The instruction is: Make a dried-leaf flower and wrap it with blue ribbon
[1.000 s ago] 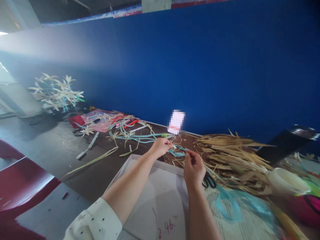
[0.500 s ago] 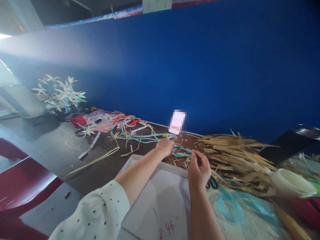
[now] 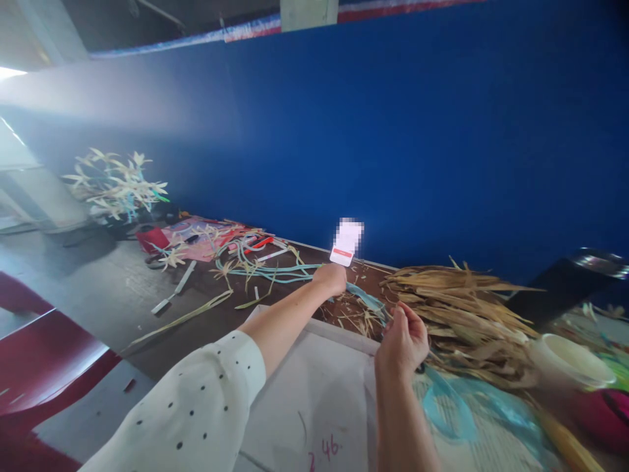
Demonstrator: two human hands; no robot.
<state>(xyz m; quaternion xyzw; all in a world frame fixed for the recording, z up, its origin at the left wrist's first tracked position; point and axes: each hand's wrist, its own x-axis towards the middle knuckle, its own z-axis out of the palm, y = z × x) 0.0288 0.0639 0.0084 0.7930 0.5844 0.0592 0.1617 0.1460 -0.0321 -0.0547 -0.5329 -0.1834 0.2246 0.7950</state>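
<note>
A light blue ribbon (image 3: 365, 296) stretches between my two hands above the scrap-strewn dark tabletop. My left hand (image 3: 331, 279) is closed at its left end, with the fingers mostly hidden behind the back of the hand. Thumb and forefinger of my right hand (image 3: 403, 335) are pinched together at the other end. To the left of my left hand run several pale blue covered stems (image 3: 275, 270). Just beyond that hand a phone (image 3: 346, 242) leans upright with a lit screen. Dried husk leaves (image 3: 457, 314) lie in a heap beside my right hand.
A white board (image 3: 314, 387) with handwritten numbers lies under my forearms. At right are a white tub (image 3: 572, 362), sheer blue ribbon (image 3: 449, 406) and a dark cylinder (image 3: 555, 285). Husk flowers (image 3: 120, 180) stand at far left. A blue partition (image 3: 417, 131) rises behind the table.
My right hand has moved right and slightly down, and my left hand slightly right. The ribbon, looped before, now runs in a narrower, straighter band between them.
</note>
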